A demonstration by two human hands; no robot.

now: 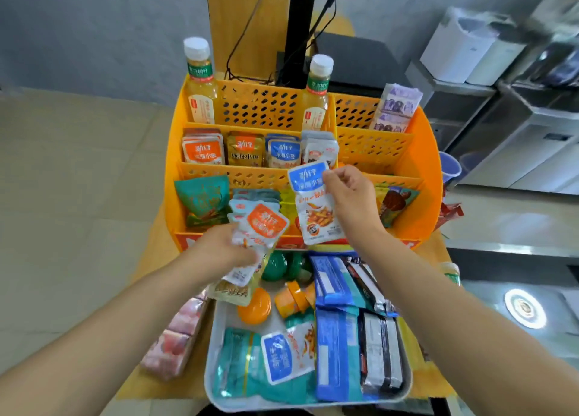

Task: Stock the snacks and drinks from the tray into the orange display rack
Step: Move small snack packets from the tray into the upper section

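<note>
Holding two packets at once, you risk losing the looser one: your left hand (230, 248) pinches an orange-labelled sachet (261, 227) by its lower part over the far end of the tray (404, 393), and a second pale packet seems to hang under the same fingers, so it may slip back among the lids and bars. Your right hand (347, 196) pinches a blue-labelled sachet (313, 202) near its top corner, thumb and fingers closed on it, the packet hanging in front of the orange display rack (429, 171). Held so high, the sachet could swing and catch the perforated divider, or land in the wrong slot; the matching blue packs (283, 152) stand in the middle row, just beyond. Two bottles (200, 83) stand in the far row, near enough for your arm to knock as you reach. Plenty of stock lies in the tray on the tabletop (147, 259).
</note>
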